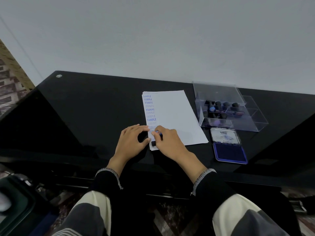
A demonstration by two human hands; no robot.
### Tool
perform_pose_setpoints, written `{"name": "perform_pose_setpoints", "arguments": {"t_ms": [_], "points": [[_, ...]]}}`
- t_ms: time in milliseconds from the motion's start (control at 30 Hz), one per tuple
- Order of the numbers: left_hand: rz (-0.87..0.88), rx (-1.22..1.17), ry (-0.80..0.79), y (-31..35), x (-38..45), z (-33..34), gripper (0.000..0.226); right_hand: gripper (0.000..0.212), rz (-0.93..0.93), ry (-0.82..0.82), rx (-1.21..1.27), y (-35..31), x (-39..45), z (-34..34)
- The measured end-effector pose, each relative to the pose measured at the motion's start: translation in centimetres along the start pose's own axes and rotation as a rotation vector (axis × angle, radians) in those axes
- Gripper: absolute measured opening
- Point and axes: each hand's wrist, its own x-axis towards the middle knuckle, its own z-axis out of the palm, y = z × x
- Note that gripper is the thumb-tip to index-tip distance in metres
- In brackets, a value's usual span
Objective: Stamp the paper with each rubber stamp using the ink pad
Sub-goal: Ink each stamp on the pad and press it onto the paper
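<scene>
We are looking down at a black glass tabletop (pixel 95 106) where our two hands are meeting at the near left corner of a white paper (pixel 172 116). Our right hand (pixel 167 142) is gripping a small black rubber stamp (pixel 157 136) with a blue label on its top; the fingers (pixel 159 129) are curling tightly around its body and pressing it down onto the sheet. Our left hand (pixel 132 140) is resting just beside it, its fingers loosely bent and slightly apart, the fingertips touching the paper's left edge and holding nothing. A column of blue "SAMPLE" imprints (pixel 149 108) is running down the left margin of the paper, some upside down, some faint, ending just above the stamp.

To the right of the sheet, a blue ink pad (pixel 230 153) is lying open, its lid tipped back with a printed label showing. Behind the pad, a clear plastic box (pixel 247 116) with dividers is sitting with its lid raised, holding several more black-handled stamps (pixel 219 106) in its compartments.
</scene>
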Motion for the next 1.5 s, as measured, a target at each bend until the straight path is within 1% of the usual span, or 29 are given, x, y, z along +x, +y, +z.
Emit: {"name": "perform_pose_setpoints", "arguments": {"t_ms": [100,333,600,733,900,1000,1067,1300,1500], "points": [[0.001,0.013,0.005,-0.1,0.1,0.1,0.044,0.026,0.009,-0.003,0.001,-0.1,0.4,-0.1],[-0.002,0.011,0.014,-0.1,0.1,0.1,0.036,0.016,-0.032,0.038,0.019,0.2,-1.7,0.5],[0.003,0.010,0.029,0.1,0.0,0.0,0.035,0.020,0.014,0.011,-0.004,0.1,0.3,0.3],[0.027,0.033,0.013,0.1,0.0,0.1,0.035,0.020,0.002,0.029,0.017,0.2,-0.3,0.5],[0.046,0.127,-0.044,0.3,-0.1,0.2,0.056,0.015,-0.030,0.060,0.017,0.4,-1.0,0.9],[0.025,0.237,-0.092,0.5,-0.2,0.3,0.071,0.019,-0.029,0.062,0.012,0.3,-0.6,0.8],[-0.001,0.305,-0.111,0.5,-0.1,0.4,0.076,0.021,-0.024,0.058,0.006,0.3,-0.4,0.7],[-0.027,0.350,-0.129,0.5,-0.1,0.4,0.081,0.018,-0.023,0.075,0.032,0.6,-1.0,1.0],[-0.040,0.332,-0.128,0.6,0.0,0.3,0.083,0.024,-0.005,0.048,0.018,0.3,0.1,0.6]]}}
